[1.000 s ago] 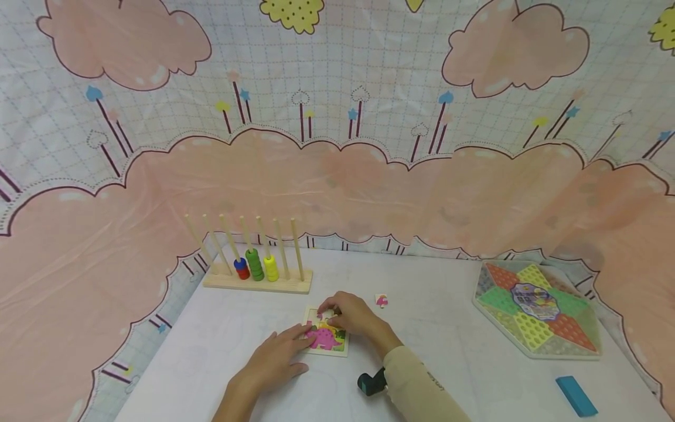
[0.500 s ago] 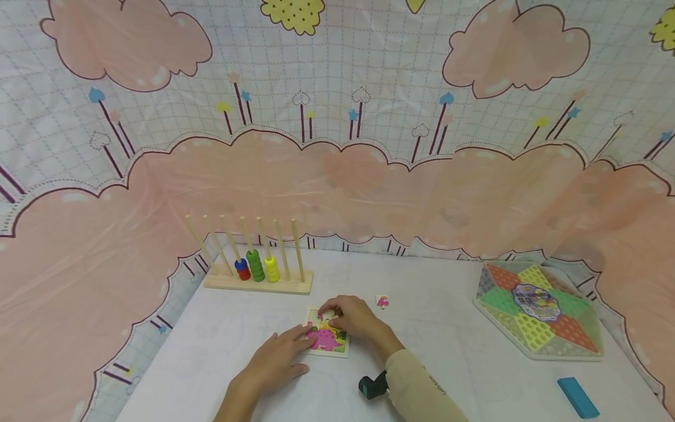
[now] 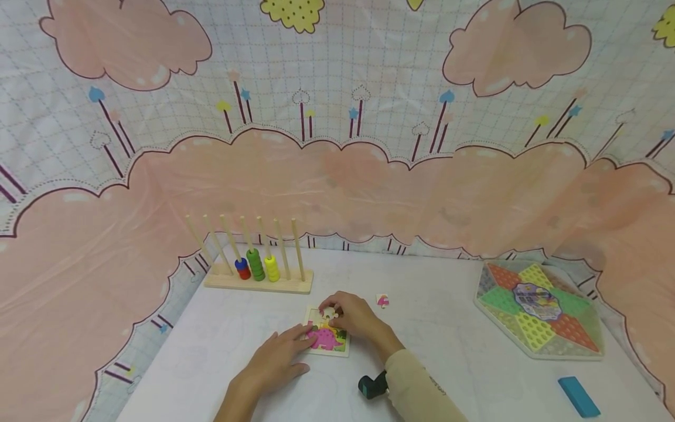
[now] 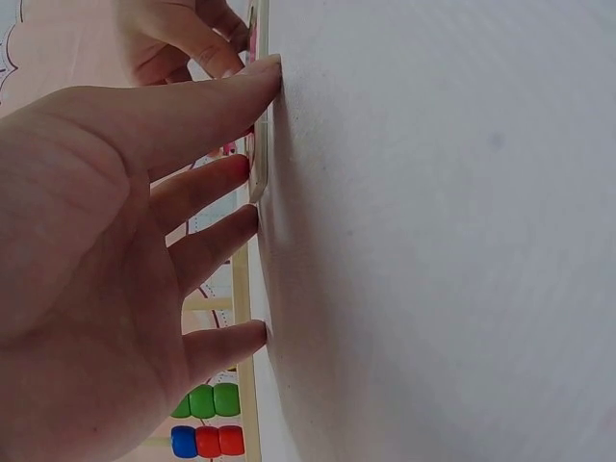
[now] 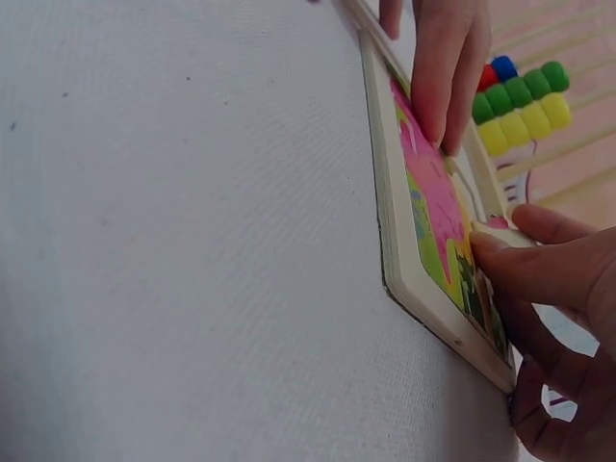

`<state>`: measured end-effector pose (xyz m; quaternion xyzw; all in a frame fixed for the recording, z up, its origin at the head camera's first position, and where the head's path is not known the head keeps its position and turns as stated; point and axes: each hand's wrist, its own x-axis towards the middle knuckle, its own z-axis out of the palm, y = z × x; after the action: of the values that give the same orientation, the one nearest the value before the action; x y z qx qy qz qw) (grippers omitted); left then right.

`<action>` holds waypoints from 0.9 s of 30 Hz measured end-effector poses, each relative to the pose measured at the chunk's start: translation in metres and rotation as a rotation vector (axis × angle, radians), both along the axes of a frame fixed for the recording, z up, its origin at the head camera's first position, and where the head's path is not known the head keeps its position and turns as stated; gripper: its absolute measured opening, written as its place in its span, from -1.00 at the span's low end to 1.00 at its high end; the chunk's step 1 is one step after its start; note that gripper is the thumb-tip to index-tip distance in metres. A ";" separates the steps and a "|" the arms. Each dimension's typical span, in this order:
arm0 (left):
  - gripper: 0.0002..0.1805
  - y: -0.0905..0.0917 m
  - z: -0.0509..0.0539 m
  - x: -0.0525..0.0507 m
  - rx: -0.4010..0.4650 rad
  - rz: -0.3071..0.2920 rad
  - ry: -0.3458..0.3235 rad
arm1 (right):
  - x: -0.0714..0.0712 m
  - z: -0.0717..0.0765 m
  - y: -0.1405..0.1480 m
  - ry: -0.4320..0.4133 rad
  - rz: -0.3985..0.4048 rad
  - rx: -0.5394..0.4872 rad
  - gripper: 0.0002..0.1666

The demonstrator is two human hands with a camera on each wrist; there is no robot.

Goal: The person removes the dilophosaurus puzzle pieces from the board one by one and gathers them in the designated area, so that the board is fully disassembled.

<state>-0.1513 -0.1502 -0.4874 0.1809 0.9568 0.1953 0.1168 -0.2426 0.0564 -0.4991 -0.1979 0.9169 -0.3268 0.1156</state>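
Observation:
A small wooden jigsaw board [image 3: 327,353] with a pink dinosaur picture lies on the white table in the head view. My left hand [image 3: 276,360] reaches in from its left; some fingertips rest on the board and the dinosaur, fingers nearly straight, as the left wrist view also shows. My right hand [image 3: 358,316] is over the board's far side. Between its thumb and index finger it pinches a pale-edged jigsaw piece [image 5: 502,233], tilted up from the board. Another jigsaw piece [image 3: 382,300], pink and white, lies loose on the table beyond the right hand.
A wooden bead abacus [image 3: 258,284] with blue, red, green and yellow beads stands at the back left. At the right lies a hexagonal board game box [image 3: 538,310], with a blue block [image 3: 578,397] nearer. A black device [image 3: 372,384] sits at the right wrist.
The piece in my right fingers has tipped, so its pale face now shows above the board. The left hand stays in place on the board.

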 end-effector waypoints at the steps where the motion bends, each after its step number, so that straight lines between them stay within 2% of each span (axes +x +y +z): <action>1: -0.38 0.000 0.000 0.000 0.001 0.001 0.000 | 0.000 0.000 0.000 0.001 0.001 0.001 -0.64; 8: -0.39 0.000 0.000 0.000 -0.001 0.000 0.003 | -0.001 -0.002 0.001 -0.013 -0.006 -0.010 -0.64; 15: -0.39 0.001 -0.001 0.000 -0.005 0.004 -0.008 | -0.005 -0.003 0.007 -0.056 -0.017 -0.110 -0.65; 22: -0.38 0.000 -0.001 0.000 0.003 -0.004 0.005 | -0.007 0.003 0.014 -0.053 0.006 -0.172 -0.62; 27: -0.38 0.000 -0.002 0.000 0.005 -0.008 0.013 | -0.008 0.010 0.021 -0.048 -0.039 -0.221 -0.64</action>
<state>-0.1509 -0.1506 -0.4895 0.1861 0.9563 0.1961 0.1109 -0.2508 0.0772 -0.4887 -0.1838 0.8758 -0.4329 0.1088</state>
